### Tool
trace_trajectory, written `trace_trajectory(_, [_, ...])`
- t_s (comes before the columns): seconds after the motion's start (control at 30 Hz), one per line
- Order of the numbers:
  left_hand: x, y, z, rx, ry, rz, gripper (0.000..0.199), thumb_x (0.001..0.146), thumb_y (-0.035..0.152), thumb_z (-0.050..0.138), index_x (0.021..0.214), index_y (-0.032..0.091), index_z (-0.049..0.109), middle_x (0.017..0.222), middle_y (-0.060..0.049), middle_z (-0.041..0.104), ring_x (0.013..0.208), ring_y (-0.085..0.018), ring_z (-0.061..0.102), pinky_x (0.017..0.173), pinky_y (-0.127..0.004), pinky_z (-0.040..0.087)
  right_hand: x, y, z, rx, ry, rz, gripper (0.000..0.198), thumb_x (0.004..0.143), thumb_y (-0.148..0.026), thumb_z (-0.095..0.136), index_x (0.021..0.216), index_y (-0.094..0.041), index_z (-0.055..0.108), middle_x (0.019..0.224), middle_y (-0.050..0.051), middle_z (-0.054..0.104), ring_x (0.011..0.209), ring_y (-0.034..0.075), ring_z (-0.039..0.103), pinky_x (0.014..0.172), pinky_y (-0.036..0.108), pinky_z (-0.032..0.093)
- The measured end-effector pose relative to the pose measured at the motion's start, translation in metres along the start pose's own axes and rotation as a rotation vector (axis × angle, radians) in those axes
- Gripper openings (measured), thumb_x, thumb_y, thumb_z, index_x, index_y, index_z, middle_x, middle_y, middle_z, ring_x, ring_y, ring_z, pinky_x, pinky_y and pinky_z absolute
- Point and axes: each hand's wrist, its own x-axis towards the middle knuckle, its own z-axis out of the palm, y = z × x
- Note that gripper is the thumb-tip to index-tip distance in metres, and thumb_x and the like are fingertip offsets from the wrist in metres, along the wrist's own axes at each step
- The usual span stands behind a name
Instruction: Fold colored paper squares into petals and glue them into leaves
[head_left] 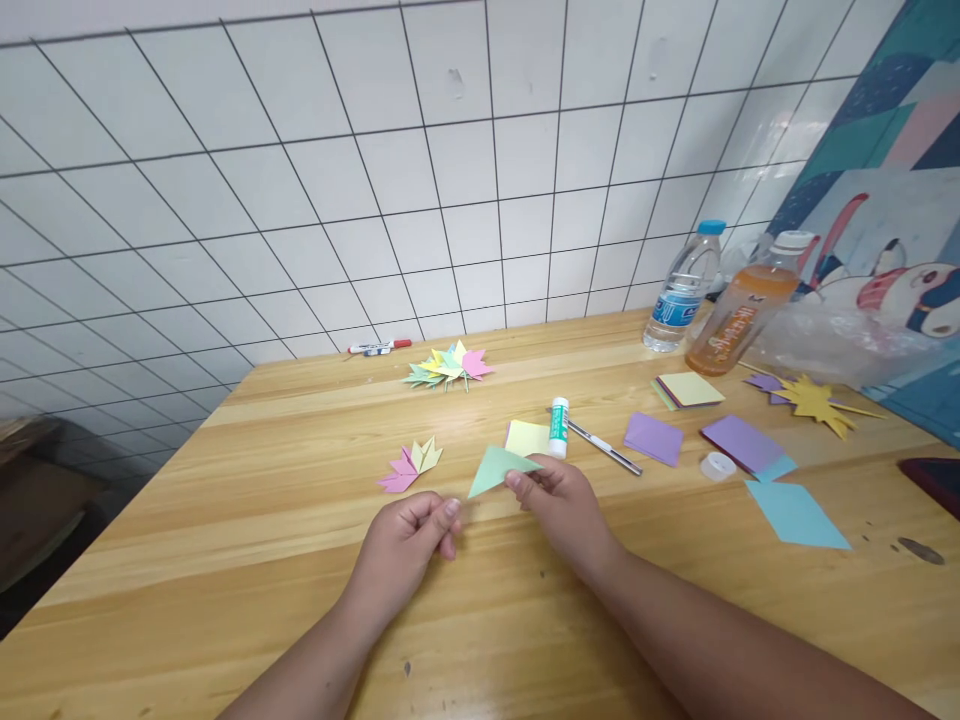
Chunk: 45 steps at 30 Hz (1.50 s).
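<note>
Right fingers (pixel 520 484) clamped on green paper triangle (pixel 495 468), glue stick (pixel 559 428) just beyond. Left fingers (pixel 445 514) together, near its corner.

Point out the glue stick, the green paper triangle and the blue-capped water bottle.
Glue stick (pixel 559 428): head view, on its green-and-white label.
Green paper triangle (pixel 492 469): head view, middle of its upper face.
Blue-capped water bottle (pixel 678 306): head view, on its blue label.
</note>
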Motion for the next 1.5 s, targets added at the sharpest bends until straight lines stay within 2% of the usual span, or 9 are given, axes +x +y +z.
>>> trace_trajectory(0.17, [0.0008, -0.0032, -0.0017, -0.287, -0.098, -0.004, 0.046, 0.083, 0.056, 0.042, 0.083, 0.015, 0.064, 0.061, -0.004, 0.066, 0.057, -0.016, 0.057, 0.056, -0.026, 0.044, -0.0022, 0.0007, 0.0023, -0.159, -0.098, -0.164, 0.023, 0.078, -0.035, 0.058, 0.062, -0.017, 0.059, 0.06, -0.001, 0.052, 0.061, 0.013, 0.048, 0.059, 0.023, 0.038])
trace_trajectory(0.27, [-0.0002, -0.0041, -0.0011, -0.342, -0.202, -0.014, 0.043, 0.083, 0.053, 0.047, 0.086, 0.014, 0.065, 0.067, -0.006, 0.067, 0.06, -0.017, 0.058, 0.056, -0.025, 0.044, -0.0041, 0.0011, 0.0037, -0.258, -0.14, -0.245, 0.023, 0.08, -0.032, 0.057, 0.064, -0.018, 0.062, 0.061, 0.0, 0.055, 0.062, 0.013, 0.049, 0.06, 0.023, 0.038])
trace_trajectory(0.6, [0.0003, -0.0025, -0.0011, -0.698, -0.288, -0.044, 0.03, 0.084, 0.036, 0.053, 0.096, 0.012, 0.066, 0.073, -0.009, 0.065, 0.07, -0.017, 0.057, 0.06, -0.025, 0.042, -0.0057, -0.0028, 0.0041, -0.34, -0.201, -0.274, 0.022, 0.082, -0.03, 0.057, 0.068, -0.018, 0.067, 0.063, 0.0, 0.057, 0.063, 0.013, 0.051, 0.059, 0.022, 0.037])
trace_trajectory(0.73, [-0.0007, -0.0052, -0.0017, -0.715, -0.316, -0.046, 0.026, 0.082, 0.03, 0.059, 0.1, 0.013, 0.066, 0.076, -0.008, 0.067, 0.072, -0.017, 0.058, 0.062, -0.024, 0.042, -0.005, -0.0024, 0.0049, -0.334, -0.209, -0.262, 0.018, 0.082, -0.029, 0.057, 0.072, -0.019, 0.068, 0.064, 0.0, 0.057, 0.064, 0.012, 0.051, 0.059, 0.022, 0.037])
trace_trajectory(1.07, [0.0018, -0.0101, 0.0002, -0.691, -0.264, -0.067, 0.027, 0.083, 0.035, 0.057, 0.096, 0.013, 0.065, 0.068, -0.007, 0.065, 0.066, -0.015, 0.057, 0.058, -0.024, 0.041, -0.0058, 0.0042, 0.0066, -0.315, -0.168, -0.233, 0.019, 0.081, -0.029, 0.058, 0.067, -0.017, 0.063, 0.063, 0.0, 0.056, 0.063, 0.012, 0.051, 0.058, 0.022, 0.038])
trace_trajectory(1.17, [0.0029, -0.01, 0.0003, -0.715, -0.231, -0.094, 0.026, 0.082, 0.036, 0.058, 0.095, 0.013, 0.065, 0.068, -0.007, 0.066, 0.064, -0.015, 0.056, 0.058, -0.023, 0.04, -0.0069, 0.0053, 0.0077, -0.23, -0.178, -0.146, 0.011, 0.081, -0.025, 0.056, 0.088, -0.02, 0.063, 0.073, 0.0, 0.061, 0.066, 0.013, 0.055, 0.059, 0.022, 0.041])
trace_trajectory(1.23, [0.0033, -0.0093, 0.0005, -0.717, -0.21, -0.112, 0.026, 0.082, 0.036, 0.059, 0.094, 0.013, 0.065, 0.068, -0.006, 0.066, 0.064, -0.014, 0.056, 0.058, -0.023, 0.04, -0.008, 0.0052, 0.0081, -0.159, -0.149, -0.119, 0.03, 0.079, -0.022, 0.056, 0.109, -0.024, 0.054, 0.086, 0.0, 0.062, 0.069, 0.012, 0.057, 0.059, 0.022, 0.044])
trace_trajectory(1.3, [0.0033, -0.0084, 0.0008, -0.703, -0.198, -0.128, 0.027, 0.08, 0.037, 0.061, 0.093, 0.013, 0.065, 0.067, -0.006, 0.066, 0.064, -0.014, 0.056, 0.058, -0.023, 0.04, -0.0089, 0.0045, 0.0081, -0.12, -0.109, -0.134, 0.044, 0.078, -0.019, 0.057, 0.119, -0.027, 0.044, 0.098, 0.001, 0.06, 0.071, 0.011, 0.058, 0.06, 0.022, 0.046])
trace_trajectory(1.5, [0.0018, -0.0091, 0.0005, -0.668, -0.218, -0.133, 0.032, 0.077, 0.04, 0.064, 0.094, 0.013, 0.065, 0.07, -0.007, 0.067, 0.066, -0.015, 0.057, 0.061, -0.024, 0.041, -0.0092, 0.0007, 0.0068, -0.229, -0.129, -0.246, 0.021, 0.078, -0.016, 0.056, 0.097, -0.024, 0.06, 0.095, 0.001, 0.063, 0.081, 0.013, 0.06, 0.063, 0.021, 0.048])
